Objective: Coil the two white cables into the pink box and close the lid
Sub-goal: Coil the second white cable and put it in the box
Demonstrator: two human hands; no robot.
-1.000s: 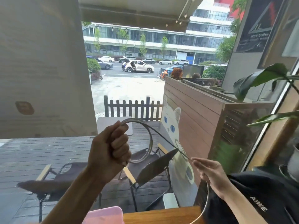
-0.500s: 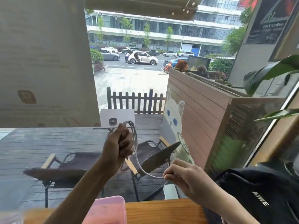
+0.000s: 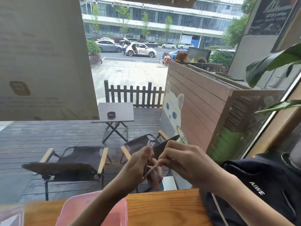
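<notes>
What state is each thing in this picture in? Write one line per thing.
left hand: raised, gripping the white cable.
right hand: raised, fingers pinching the cable.
white cable: held in loops; a strand trails over the black bag.
pink box: on the wooden table.

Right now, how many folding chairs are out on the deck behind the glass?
2. One folding chair sits left of the hands; the other chair stands just behind them, partly hidden by the fingers. More may be out of view.

A black bag [image 3: 267, 181] lettered AIWE lies on the wooden table [image 3: 162, 207]. Outside the window, a folding table [image 3: 116, 111] carries an ashtray [image 3: 111, 115], two camp chairs [image 3: 73, 162] nearby, beside a cat-painted panel [image 3: 173, 111].
</notes>
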